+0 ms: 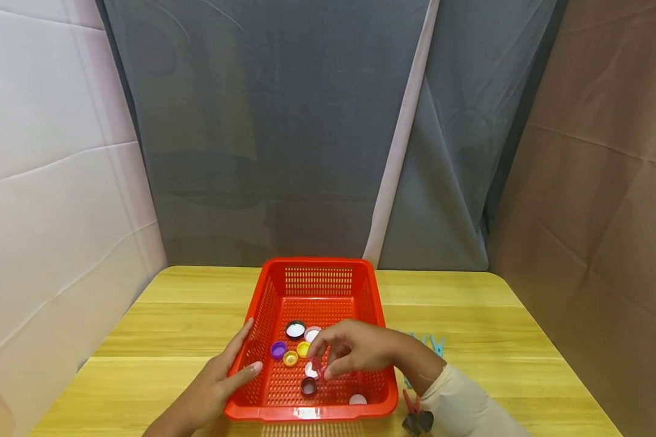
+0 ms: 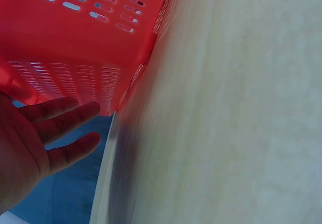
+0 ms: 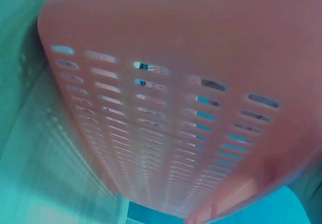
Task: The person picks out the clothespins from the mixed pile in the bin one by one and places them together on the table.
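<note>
The red plastic basket stands on the table with several bottle caps inside. My left hand rests at its left rim, thumb over the edge and fingers along the outside; in the left wrist view those fingers are straight beside the slotted wall. Over the basket's lower middle, my right hand pinches a small red object, partly hidden by the fingers. Close to it lie a white cap, a dark brown cap and a yellow cap. The right wrist view shows the basket's outer wall, without the hand.
Also in the basket are a purple cap, a gold cap, a black-rimmed cap and a pale disc. Right of it, beside my forearm, lie light-blue clothespins and a red clip by dark pieces.
</note>
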The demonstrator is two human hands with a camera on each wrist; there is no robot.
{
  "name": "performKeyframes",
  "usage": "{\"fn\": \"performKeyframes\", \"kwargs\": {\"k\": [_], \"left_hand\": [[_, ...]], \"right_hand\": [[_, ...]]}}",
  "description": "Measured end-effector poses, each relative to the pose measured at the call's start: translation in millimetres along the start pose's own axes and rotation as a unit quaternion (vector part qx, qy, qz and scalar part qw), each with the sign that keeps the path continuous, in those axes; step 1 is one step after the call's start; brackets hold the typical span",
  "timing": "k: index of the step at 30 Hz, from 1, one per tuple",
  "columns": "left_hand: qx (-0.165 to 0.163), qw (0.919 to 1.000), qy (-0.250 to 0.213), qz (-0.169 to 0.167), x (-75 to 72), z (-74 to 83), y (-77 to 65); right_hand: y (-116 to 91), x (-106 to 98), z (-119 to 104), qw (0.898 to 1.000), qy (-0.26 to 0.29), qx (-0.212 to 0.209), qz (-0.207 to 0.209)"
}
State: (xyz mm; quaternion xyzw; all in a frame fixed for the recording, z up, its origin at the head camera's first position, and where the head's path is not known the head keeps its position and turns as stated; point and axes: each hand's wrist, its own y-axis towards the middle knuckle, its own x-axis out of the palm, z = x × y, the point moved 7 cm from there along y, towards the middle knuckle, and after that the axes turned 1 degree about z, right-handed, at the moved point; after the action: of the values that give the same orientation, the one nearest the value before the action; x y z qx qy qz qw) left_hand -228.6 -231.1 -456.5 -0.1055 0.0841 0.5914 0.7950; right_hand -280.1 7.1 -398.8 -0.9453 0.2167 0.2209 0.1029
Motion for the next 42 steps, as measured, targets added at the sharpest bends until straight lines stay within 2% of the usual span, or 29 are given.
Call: {"fn": "performKeyframes", "kwargs": {"k": [8, 12, 18, 24, 29, 36, 42], "left_hand": [[-0.002, 1.0000, 0.004, 0.002, -0.8, -1.1, 0.2], [0.000, 1.0000, 0.001, 0.001, -0.3, 0.0, 0.0], [0.000, 1.0000, 0.001, 0.001, -0.1, 0.2, 0.2], [-0.003, 1.0000, 0.002, 0.001, -0.4, -1.1, 0.4], [-0.008, 1.0000, 0.003, 0.002, -0.4, -1.9, 0.7], [-0.008, 0.9999, 0.010, 0.003, -0.8, -1.5, 0.8], [-0.006, 0.9999, 0.010, 0.002, -0.6, 0.0, 0.2]], "right_hand": [[-8.0, -5.0, -7.8, 0.999, 0.000, -0.039, 0.024], [-11.5, -5.9, -6.0, 0.999, 0.014, -0.036, 0.036], [-15.6, -2.1, -2.5, 0.997, 0.069, -0.026, 0.021], [-17.0, -3.7, 1.7, 0.996, 0.074, 0.003, 0.040], [-17.5, -4.0, 3.2, 0.995, 0.084, -0.001, 0.052], [-18.8, -0.3, 3.3, 0.994, 0.098, -0.005, 0.037], [-18.6, -4.4, 1.4, 0.995, 0.081, 0.001, 0.059]]}}
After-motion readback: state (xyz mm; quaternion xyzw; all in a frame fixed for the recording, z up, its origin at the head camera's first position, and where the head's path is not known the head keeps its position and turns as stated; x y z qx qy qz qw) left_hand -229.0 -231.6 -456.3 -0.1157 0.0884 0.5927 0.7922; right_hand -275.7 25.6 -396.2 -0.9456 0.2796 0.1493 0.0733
